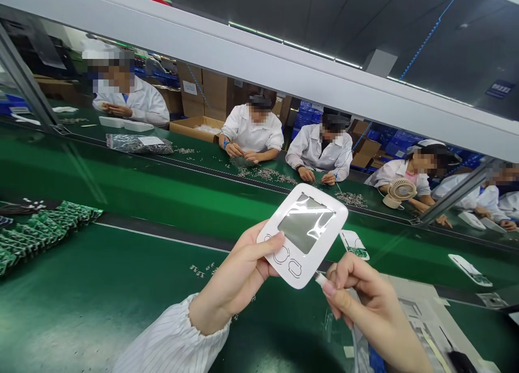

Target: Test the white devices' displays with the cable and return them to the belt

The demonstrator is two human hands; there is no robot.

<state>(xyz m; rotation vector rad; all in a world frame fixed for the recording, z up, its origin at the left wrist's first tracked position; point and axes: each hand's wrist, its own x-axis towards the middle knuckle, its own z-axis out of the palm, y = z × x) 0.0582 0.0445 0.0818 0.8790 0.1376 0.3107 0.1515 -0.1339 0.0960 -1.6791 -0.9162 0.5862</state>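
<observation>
Over the bench [133, 313]: 1 device [304, 235], long axis slanting up-right, clasped in my left hand [247, 259]; just off its lower-right edge, my right hand [360, 297], nearly closed, pinching 1 white piece [320, 278].

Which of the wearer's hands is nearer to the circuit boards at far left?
Left. The left hand, holding the white device, is to the right of the circuit boards; the right hand is farther right, beside the device's lower-right edge.
</observation>
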